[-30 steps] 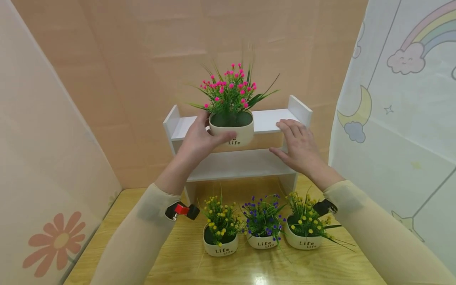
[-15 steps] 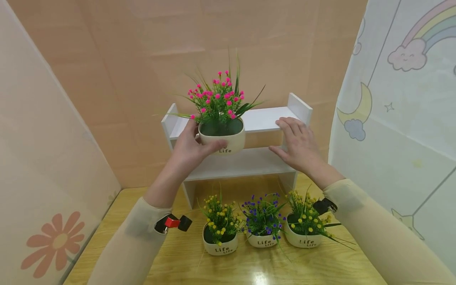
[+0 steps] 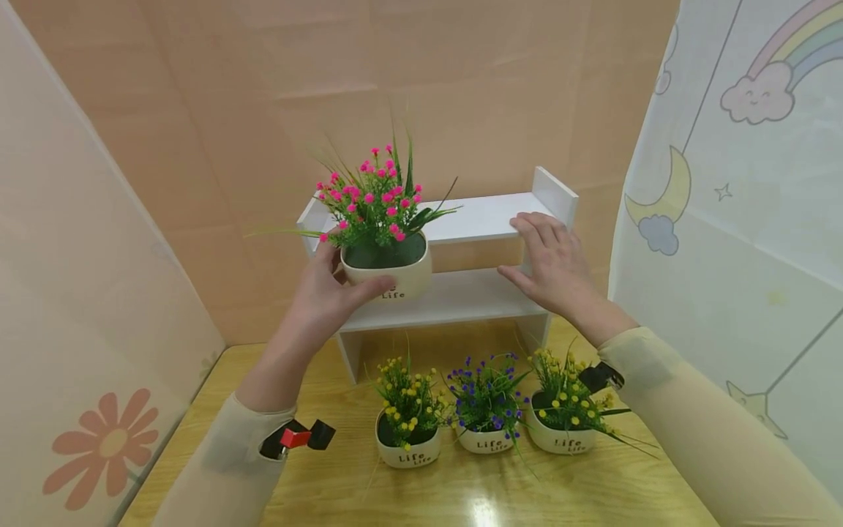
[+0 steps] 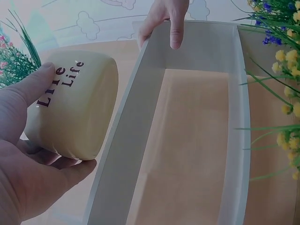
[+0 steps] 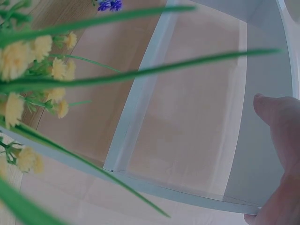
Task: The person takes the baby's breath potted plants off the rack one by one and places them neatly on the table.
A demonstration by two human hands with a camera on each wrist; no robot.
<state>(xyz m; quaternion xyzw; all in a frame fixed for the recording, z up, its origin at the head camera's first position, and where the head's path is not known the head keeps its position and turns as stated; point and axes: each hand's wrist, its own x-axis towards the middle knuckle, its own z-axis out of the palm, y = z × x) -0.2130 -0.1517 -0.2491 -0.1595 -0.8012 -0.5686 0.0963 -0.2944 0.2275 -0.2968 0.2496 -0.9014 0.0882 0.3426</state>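
My left hand (image 3: 323, 293) grips a cream "Life" pot (image 3: 388, 278) of pink flowers (image 3: 372, 194), thumb across its front. This pot is held in the air in front of the white shelf unit's left part; in the left wrist view the pot (image 4: 89, 103) is tilted by the camera angle. My right hand (image 3: 553, 267) rests at the right end of the white shelf (image 3: 487, 216), fingertips on the top board and thumb extended below its front edge. The right wrist view shows that thumb (image 5: 269, 108) in front of the board; the other fingers are mostly hidden there.
On the wooden table (image 3: 329, 490), in front of the shelf, stand a left pot of yellow flowers (image 3: 408, 446), a pot of purple flowers (image 3: 487, 439) and a right pot of yellow flowers (image 3: 562, 439). A lower shelf board (image 3: 461, 296) spans the unit. Printed cloth walls surround the table.
My left hand has carried the pink-flower pot leftward and down, toward me, from in front of the top board's middle. The right hand has stayed at the shelf's right end.
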